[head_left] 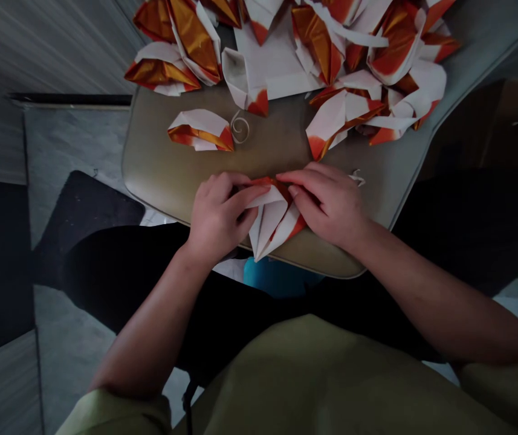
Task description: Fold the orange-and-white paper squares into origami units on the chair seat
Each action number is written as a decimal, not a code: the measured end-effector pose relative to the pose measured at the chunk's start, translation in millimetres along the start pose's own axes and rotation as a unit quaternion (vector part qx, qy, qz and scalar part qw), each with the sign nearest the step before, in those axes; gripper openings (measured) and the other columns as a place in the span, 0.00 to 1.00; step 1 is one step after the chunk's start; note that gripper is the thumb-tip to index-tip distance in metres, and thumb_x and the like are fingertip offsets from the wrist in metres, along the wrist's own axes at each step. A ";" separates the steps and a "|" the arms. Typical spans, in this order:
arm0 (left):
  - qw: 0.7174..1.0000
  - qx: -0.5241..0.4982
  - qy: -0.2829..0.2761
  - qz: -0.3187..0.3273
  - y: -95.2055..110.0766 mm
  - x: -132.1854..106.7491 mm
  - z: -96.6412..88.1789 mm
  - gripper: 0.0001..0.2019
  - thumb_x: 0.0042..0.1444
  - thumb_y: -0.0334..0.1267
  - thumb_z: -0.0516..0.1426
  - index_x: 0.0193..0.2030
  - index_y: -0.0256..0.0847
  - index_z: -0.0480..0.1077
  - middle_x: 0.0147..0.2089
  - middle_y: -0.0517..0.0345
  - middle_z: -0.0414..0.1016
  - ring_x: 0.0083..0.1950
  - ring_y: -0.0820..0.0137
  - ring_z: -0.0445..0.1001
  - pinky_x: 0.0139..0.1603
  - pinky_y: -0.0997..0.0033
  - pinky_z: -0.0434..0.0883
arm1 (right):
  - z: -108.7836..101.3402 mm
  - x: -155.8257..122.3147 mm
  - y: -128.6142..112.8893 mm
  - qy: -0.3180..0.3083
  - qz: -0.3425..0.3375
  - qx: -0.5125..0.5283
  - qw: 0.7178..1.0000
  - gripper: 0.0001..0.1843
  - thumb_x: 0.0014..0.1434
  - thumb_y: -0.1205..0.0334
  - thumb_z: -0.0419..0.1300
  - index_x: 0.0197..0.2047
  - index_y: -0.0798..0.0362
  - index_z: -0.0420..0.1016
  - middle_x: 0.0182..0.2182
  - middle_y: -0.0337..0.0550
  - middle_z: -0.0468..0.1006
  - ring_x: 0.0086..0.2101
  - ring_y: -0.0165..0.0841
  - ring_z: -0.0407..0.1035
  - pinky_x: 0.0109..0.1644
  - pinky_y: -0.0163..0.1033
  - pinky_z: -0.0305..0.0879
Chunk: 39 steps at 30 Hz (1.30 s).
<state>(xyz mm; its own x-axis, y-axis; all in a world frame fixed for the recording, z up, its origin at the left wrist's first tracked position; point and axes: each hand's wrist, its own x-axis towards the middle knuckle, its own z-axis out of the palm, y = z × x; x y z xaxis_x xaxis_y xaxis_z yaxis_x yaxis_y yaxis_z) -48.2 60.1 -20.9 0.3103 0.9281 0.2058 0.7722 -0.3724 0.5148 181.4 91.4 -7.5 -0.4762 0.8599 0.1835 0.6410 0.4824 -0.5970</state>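
Note:
A half-folded paper piece (271, 220), white with an orange edge, lies at the near edge of a tan padded seat (163, 169). My left hand (217, 214) presses on its left side, fingers curled over the fold. My right hand (326, 202) holds its right side, with the fingers pinched along the top crease. Both hands touch the paper and meet at its upper tip.
Several finished orange-and-white folded pieces (353, 54) are heaped across the far half of the seat. One lies apart (200, 130) beside a spiral emblem (239, 128). A plain white sheet (277, 60) sits among them. A dark mat (81, 208) is on the floor at left.

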 end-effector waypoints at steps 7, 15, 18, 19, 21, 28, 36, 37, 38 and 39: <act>0.996 0.033 0.006 0.084 1.9 -3.7 -2.9 0.14 0.66 0.40 0.57 0.56 0.51 0.77 0.62 0.51 0.75 0.59 0.54 0.74 0.55 0.51 0.70 | 1.8 0.8 0.4 -0.006 -0.017 -0.017 1.000 0.17 0.71 0.54 0.55 0.54 0.51 0.80 0.40 0.46 0.80 0.40 0.38 0.73 0.47 0.44 0.69; 0.991 0.047 0.001 0.123 3.5 -4.9 -4.4 0.14 0.65 0.40 0.58 0.55 0.47 0.78 0.61 0.47 0.77 0.59 0.53 0.75 0.52 0.53 0.71 | 2.7 2.4 0.0 -0.031 -0.021 -0.050 0.998 0.17 0.69 0.52 0.59 0.56 0.49 0.80 0.38 0.45 0.76 0.39 0.39 0.70 0.45 0.44 0.65; 0.993 0.035 0.003 0.112 3.4 -5.2 -4.6 0.17 0.65 0.40 0.58 0.59 0.47 0.75 0.60 0.48 0.77 0.60 0.54 0.75 0.54 0.53 0.71 | 2.8 2.2 0.9 -0.035 -0.023 -0.051 0.998 0.16 0.69 0.54 0.59 0.55 0.49 0.80 0.38 0.45 0.76 0.39 0.39 0.70 0.45 0.44 0.65; 0.994 0.028 0.005 0.105 3.7 -4.7 -4.6 0.19 0.65 0.40 0.58 0.61 0.47 0.74 0.60 0.48 0.78 0.59 0.55 0.75 0.54 0.54 0.71 | 2.3 2.0 1.1 -0.031 -0.024 -0.046 0.998 0.16 0.69 0.55 0.59 0.55 0.50 0.80 0.38 0.45 0.76 0.39 0.39 0.70 0.45 0.44 0.65; 0.996 0.014 0.017 0.082 4.6 -2.0 -3.8 0.20 0.65 0.40 0.58 0.63 0.45 0.71 0.58 0.48 0.79 0.58 0.57 0.76 0.54 0.56 0.71 | 0.9 1.5 1.2 -0.020 -0.027 -0.025 0.999 0.17 0.70 0.54 0.57 0.54 0.51 0.80 0.38 0.46 0.76 0.39 0.39 0.70 0.45 0.44 0.65; 0.995 0.008 0.103 -0.014 7.3 13.4 6.0 0.10 0.64 0.43 0.62 0.49 0.43 0.71 0.48 0.53 0.79 0.50 0.62 0.76 0.52 0.59 0.72 | -0.1 0.5 0.8 -0.009 -0.030 0.012 0.999 0.23 0.66 0.42 0.60 0.53 0.51 0.78 0.38 0.46 0.78 0.39 0.41 0.72 0.45 0.46 0.66; 0.989 0.082 0.104 0.069 12.7 -2.8 -2.3 0.10 0.63 0.48 0.63 0.44 0.46 0.74 0.54 0.52 0.78 0.53 0.59 0.76 0.52 0.56 0.71 | 8.0 2.6 4.3 0.039 -0.028 0.014 0.999 0.13 0.70 0.55 0.57 0.39 0.54 0.78 0.32 0.44 0.76 0.35 0.37 0.70 0.41 0.42 0.63; 0.989 0.090 0.086 0.076 13.3 -4.4 -2.8 0.11 0.64 0.48 0.63 0.48 0.47 0.76 0.58 0.50 0.77 0.55 0.57 0.76 0.53 0.54 0.71 | 8.4 2.7 4.9 0.043 -0.029 0.016 0.999 0.13 0.70 0.55 0.57 0.39 0.54 0.78 0.33 0.44 0.77 0.36 0.37 0.70 0.42 0.42 0.64; 0.990 0.094 0.068 0.076 13.8 -5.1 -2.9 0.12 0.64 0.48 0.62 0.51 0.48 0.76 0.62 0.49 0.75 0.57 0.55 0.75 0.55 0.52 0.71 | 8.8 2.9 5.4 0.045 -0.029 0.018 0.998 0.13 0.70 0.55 0.57 0.39 0.54 0.78 0.33 0.44 0.77 0.36 0.36 0.71 0.43 0.42 0.64; 0.992 0.094 0.051 0.068 14.1 -5.1 -2.9 0.13 0.65 0.48 0.60 0.53 0.48 0.77 0.64 0.48 0.74 0.59 0.53 0.75 0.57 0.50 0.71 | 9.1 2.9 5.7 0.048 -0.028 0.021 0.998 0.13 0.70 0.55 0.57 0.40 0.54 0.78 0.34 0.44 0.77 0.37 0.36 0.71 0.44 0.42 0.64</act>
<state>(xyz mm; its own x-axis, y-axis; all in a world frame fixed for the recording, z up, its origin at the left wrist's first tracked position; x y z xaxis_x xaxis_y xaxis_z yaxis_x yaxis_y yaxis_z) -40.5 50.2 -12.2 0.3689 0.8609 0.3503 0.8200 -0.4789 0.3134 178.1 95.1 -17.5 -0.4495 0.8452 0.2891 0.5888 0.5237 -0.6156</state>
